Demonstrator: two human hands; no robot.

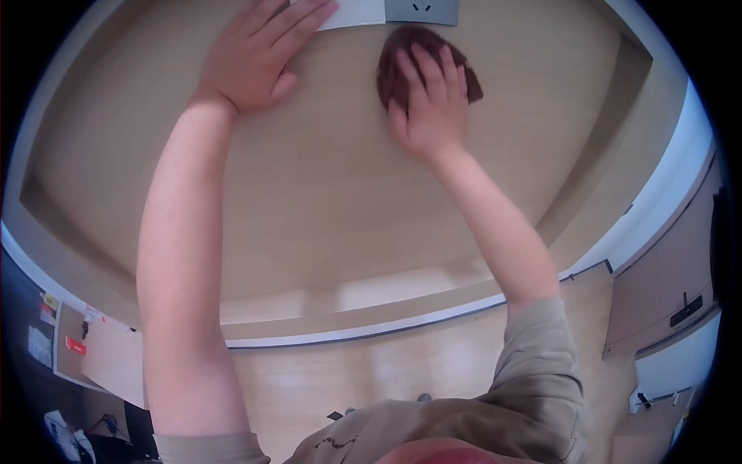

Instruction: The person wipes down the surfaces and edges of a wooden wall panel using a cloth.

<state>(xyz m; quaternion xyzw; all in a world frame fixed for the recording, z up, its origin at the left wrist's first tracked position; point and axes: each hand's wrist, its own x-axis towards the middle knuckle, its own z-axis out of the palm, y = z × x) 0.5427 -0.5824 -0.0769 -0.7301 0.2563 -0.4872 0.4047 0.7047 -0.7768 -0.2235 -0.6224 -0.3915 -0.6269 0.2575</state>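
Note:
My left hand (255, 54) lies flat against a beige wood-grain panel (340, 170) at the upper left. Its fingers are stretched out, and their tips reach the edge of a white plate (352, 13). Nothing shows in that hand. Under my right hand (433, 108) is a dark brown cloth (394, 50), bunched up and pressed onto the panel. The fingers spread over the cloth and the thumb rests along its left side. Just above the cloth sits a grey wall socket (422, 11), beside the white plate.
Raised side walls (618, 131) frame the panel. A pale floor (371, 379) lies below it. On the right stands a door (665, 263) with a dark handle (685, 311). Desk clutter, including a red item (76, 345), is at the lower left.

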